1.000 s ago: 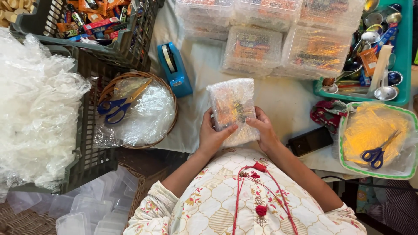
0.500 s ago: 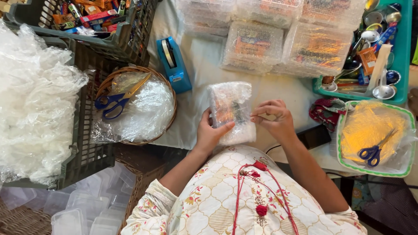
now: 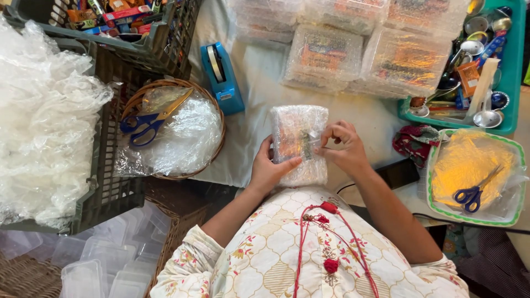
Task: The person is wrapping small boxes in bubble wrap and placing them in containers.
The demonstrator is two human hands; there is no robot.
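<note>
A small package wrapped in bubble wrap (image 3: 298, 128) stands on the white cloth in front of me. My left hand (image 3: 269, 170) grips its left side, thumb laid across the front. My right hand (image 3: 342, 148) is at its right edge, fingers pinched on a strip of clear tape stuck to the wrap. A blue tape dispenser (image 3: 222, 76) stands on the cloth to the upper left of the package.
A round wicker basket (image 3: 216, 132) holds plastic and blue-handled scissors (image 3: 146, 121). A dark crate (image 3: 105, 187) of bubble wrap stands at left. Several wrapped packages (image 3: 353, 49) lie behind. A green tray (image 3: 516, 83) and a green-rimmed tray (image 3: 475, 218) with scissors sit at right, a black phone (image 3: 398, 173) nearby.
My right hand left the package's side, moved up to its right edge and now presses tape onto the wrap. My left hand kept hold of the package.
</note>
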